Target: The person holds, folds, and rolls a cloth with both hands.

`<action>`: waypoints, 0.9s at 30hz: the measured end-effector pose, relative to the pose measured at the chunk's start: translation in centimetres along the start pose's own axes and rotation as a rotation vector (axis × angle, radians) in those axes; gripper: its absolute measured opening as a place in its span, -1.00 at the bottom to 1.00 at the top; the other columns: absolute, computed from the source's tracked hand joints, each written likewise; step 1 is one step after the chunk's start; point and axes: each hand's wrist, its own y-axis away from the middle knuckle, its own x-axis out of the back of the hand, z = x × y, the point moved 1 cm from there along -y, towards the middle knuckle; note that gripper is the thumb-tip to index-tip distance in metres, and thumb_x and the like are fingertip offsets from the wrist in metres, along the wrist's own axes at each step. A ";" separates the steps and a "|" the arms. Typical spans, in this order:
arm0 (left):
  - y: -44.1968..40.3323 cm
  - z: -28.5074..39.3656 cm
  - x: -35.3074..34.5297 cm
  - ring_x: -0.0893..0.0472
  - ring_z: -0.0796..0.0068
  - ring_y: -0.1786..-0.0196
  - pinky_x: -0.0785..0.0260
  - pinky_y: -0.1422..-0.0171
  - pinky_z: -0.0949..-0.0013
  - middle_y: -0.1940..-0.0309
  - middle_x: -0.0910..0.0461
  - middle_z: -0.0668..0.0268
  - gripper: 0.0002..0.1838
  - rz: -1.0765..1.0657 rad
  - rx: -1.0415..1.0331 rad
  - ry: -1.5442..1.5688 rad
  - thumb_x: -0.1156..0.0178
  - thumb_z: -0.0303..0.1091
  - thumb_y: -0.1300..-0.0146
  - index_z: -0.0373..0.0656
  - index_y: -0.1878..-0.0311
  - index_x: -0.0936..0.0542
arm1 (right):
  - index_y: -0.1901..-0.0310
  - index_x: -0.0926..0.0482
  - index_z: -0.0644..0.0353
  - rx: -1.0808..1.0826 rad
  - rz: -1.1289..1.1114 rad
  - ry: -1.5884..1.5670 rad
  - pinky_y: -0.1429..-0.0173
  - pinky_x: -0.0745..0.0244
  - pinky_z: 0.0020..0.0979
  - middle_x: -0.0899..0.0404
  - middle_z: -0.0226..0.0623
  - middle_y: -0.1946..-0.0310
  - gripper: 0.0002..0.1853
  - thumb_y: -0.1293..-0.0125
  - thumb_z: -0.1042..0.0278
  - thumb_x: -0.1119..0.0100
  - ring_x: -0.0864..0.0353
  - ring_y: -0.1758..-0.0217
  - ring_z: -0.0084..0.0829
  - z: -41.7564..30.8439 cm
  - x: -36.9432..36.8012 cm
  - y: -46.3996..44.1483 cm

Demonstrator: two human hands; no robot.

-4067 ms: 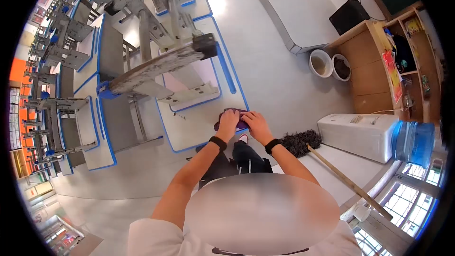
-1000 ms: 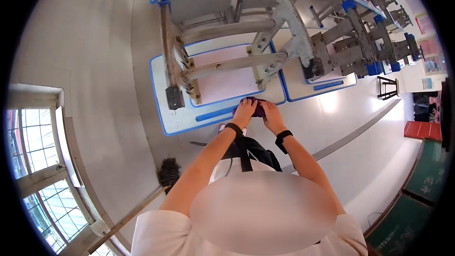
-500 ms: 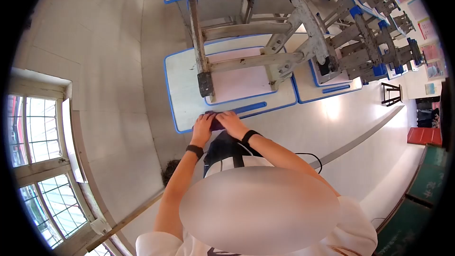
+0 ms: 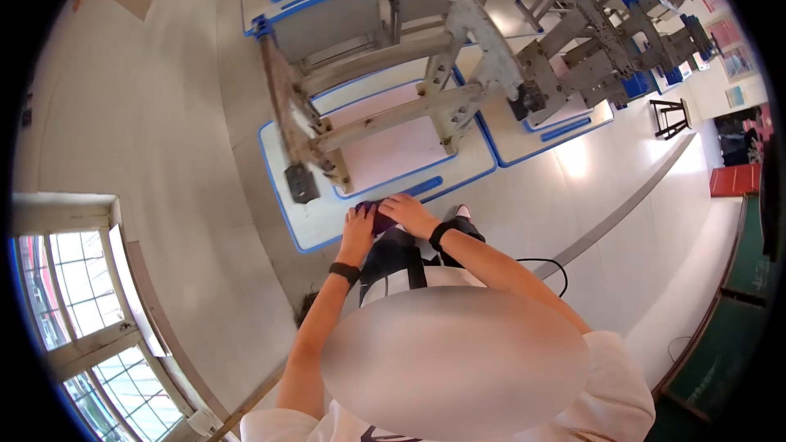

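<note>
A bunched purple cloth (image 4: 380, 221) is covered by the fingers of the left hand (image 4: 358, 231) and the right hand (image 4: 407, 214) at the near edge of the bench (image 4: 315, 221) (whether either grip is closed around it cannot be told). Beyond it, an upturned seat (image 4: 393, 155) is set on the bench; farther off, other benches (image 4: 337, 24) and a green board (image 4: 745, 250) are seen.

The purple cloth (image 4: 382, 223) looks matt; the table (image 4: 301, 227) is smooth with a faint sheen. The chair frame (image 4: 393, 118) is scuffed, metal-looking, its foot cap (image 4: 302, 185) dull plastic; the floor (image 4: 532, 217) shines, smooth.
</note>
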 end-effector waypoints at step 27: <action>-28.4 24.2 -4.7 -0.37 -0.11 -0.25 -0.29 -0.35 0.03 -0.34 -0.32 -0.02 -0.24 0.310 0.111 0.030 -0.14 -0.62 -0.05 -0.13 -0.42 -0.29 | 0.04 -0.50 0.22 -0.093 0.200 -0.067 -0.21 -0.34 -0.11 -0.55 -0.17 0.03 -0.51 0.11 0.74 -0.14 -0.45 -0.08 -0.03 30.5 18.7 9.1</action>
